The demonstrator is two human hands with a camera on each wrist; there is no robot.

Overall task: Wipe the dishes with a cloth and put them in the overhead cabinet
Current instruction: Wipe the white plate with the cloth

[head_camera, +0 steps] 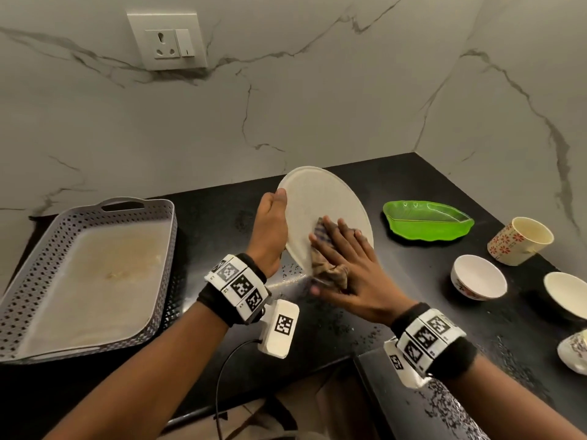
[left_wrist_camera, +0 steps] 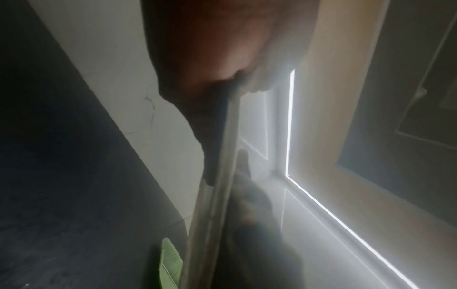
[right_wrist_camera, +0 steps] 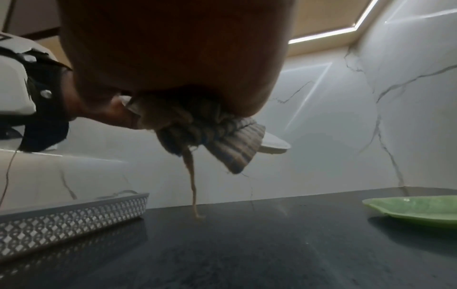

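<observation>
Far left of frame: grey basket tray (head_camera: 95,211) on the black worktop (head_camera: 444,312), holds no dishes. Centre: my left hand (head_camera: 270,230) grips the white plate (head_camera: 320,201) by its left rim, thumb on the near face, fingers behind, so the plate is tilted up on edge above the worktop. My right hand (head_camera: 352,274) lies flat, fingers straight, pressing the checked cloth (head_camera: 327,262) against the plate's lower face. Right wrist view shows the cloth bunched under the palm, a loose thread hanging down. Plate looks stiff, light, probably slick if wet and breakable if dropped, so I'd keep the hold at the rim with thumb opposing fingers. Cloth is soft and bunches. Right of centre: green leaf dish (head_camera: 425,220), then a small bowl (head_camera: 476,277), floral cup (head_camera: 521,239), second bowl (head_camera: 568,293) at right edge, all still on the worktop, none stored yet. Overhead cabinet is out of the head view.
</observation>
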